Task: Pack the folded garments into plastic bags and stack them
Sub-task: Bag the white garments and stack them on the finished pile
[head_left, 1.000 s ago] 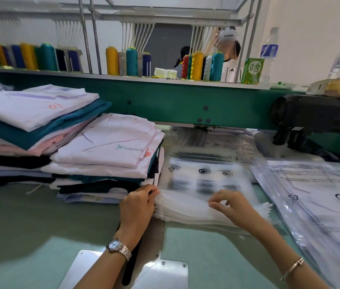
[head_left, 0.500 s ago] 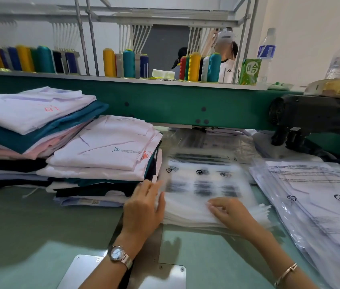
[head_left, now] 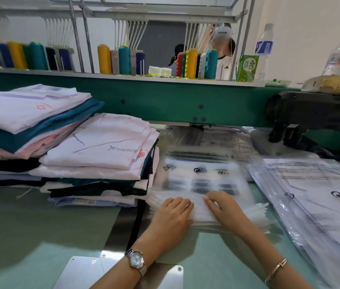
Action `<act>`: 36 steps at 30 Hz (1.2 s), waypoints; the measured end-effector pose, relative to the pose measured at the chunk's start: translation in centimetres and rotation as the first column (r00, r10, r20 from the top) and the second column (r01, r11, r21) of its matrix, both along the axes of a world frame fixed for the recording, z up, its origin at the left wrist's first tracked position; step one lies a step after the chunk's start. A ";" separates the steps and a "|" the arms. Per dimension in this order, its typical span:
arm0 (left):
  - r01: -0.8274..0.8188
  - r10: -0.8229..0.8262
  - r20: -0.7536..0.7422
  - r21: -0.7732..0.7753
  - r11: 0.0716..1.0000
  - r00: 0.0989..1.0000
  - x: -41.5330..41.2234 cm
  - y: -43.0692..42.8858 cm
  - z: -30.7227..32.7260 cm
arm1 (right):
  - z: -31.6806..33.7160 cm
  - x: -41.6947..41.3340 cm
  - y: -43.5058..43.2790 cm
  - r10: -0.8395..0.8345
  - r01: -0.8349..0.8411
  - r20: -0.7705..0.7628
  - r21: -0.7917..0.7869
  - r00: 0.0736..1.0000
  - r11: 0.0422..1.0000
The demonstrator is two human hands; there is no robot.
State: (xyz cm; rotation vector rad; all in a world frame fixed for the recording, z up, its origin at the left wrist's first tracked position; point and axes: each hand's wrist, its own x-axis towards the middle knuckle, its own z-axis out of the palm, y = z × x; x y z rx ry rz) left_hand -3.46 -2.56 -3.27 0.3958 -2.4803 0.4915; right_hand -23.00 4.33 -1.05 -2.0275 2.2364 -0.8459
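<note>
While left hand [head_left: 171, 214] and right hand [head_left: 226, 212] press bag stack [head_left: 202, 180] edge | fingers [head_left: 178, 203] flat | garment pile [head_left: 102, 151] just left

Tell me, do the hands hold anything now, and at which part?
Nothing is gripped: the left hand and right hand rest on the near edge of the plastic bag stack.

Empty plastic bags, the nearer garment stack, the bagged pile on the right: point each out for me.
Empty plastic bags [head_left: 202, 174]: head view, printed face of the top bag.
Nearer garment stack [head_left: 102, 147]: head view, top white garment.
Bagged pile [head_left: 321, 195]: head view, top bag's face.
</note>
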 end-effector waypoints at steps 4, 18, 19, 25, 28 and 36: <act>-0.104 0.103 0.033 0.036 0.994 0.994 0.1 0.2 0.3 | 1.4 1.1 -0.2 -0.035 0.074 0.158 -0.243 0.987 0.967; -0.178 0.175 0.042 0.087 0.980 0.984 0.2 0.3 0.2 | -0.2 2.7 0.0 -0.022 0.039 0.039 -0.536 0.999 0.843; -0.176 0.174 0.032 0.094 0.980 0.984 0.3 0.3 0.1 | -0.4 2.6 0.1 -0.023 0.029 0.018 -0.525 1.000 0.851; 0.030 -0.014 -0.097 0.168 0.985 0.995 1.1 0.7 0.7 | -1.1 2.5 0.9 -0.036 0.031 -0.004 -0.442 0.999 0.896; 0.162 -0.117 -0.300 0.131 0.978 0.947 1.8 0.9 2.3 | -1.1 2.5 1.0 -0.044 0.054 0.035 -0.382 0.998 0.923; -0.070 0.153 -0.537 0.172 0.983 0.830 6.3 -2.0 7.6 | -1.1 2.9 1.6 -0.085 0.094 0.044 -0.273 0.995 0.957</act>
